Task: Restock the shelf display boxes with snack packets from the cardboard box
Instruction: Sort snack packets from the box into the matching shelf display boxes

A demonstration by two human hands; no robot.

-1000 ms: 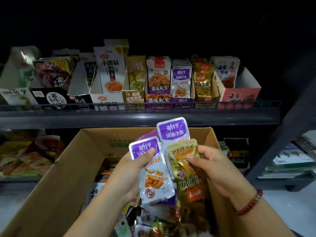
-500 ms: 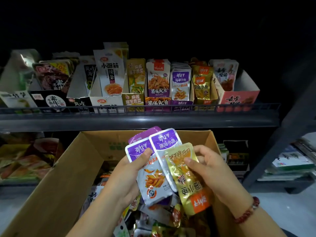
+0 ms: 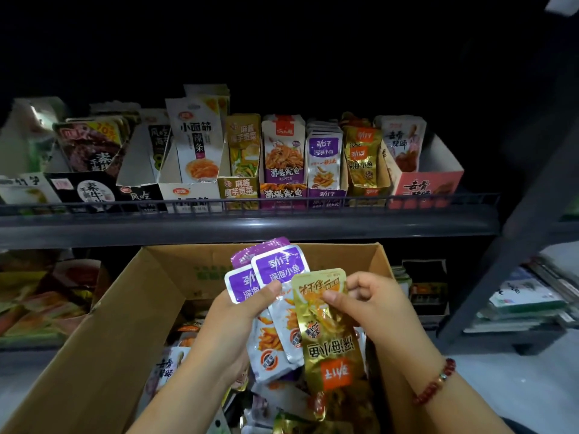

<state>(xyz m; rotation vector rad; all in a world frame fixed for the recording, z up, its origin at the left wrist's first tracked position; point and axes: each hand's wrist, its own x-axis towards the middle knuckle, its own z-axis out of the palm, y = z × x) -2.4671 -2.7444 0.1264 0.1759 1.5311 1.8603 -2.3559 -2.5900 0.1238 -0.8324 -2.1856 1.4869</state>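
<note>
Over the open cardboard box point(image 3: 103, 333), my left hand point(image 3: 238, 321) grips a fanned stack of purple-and-white snack packets point(image 3: 275, 267), thumb across their fronts. My right hand point(image 3: 372, 305) pinches a gold packet point(image 3: 329, 327) that hangs upside down beside and partly over them. More loose packets point(image 3: 175, 364) lie in the box below. On the shelf above, a purple display box point(image 3: 324, 170) holds matching purple packets, and a gold display box point(image 3: 365, 164) to its right holds gold ones.
A dark metal shelf rail point(image 3: 250, 214) runs across in front of a row of display boxes, including a white one point(image 3: 191, 151) and a pink one point(image 3: 429, 180). A slanted shelf post point(image 3: 517, 233) stands at right. Lower shelves on both sides hold more goods.
The purple packets have been drawn closer into a tighter stack in my left hand. The gold packet has slid lower and to the right, away from the purple ones.
</note>
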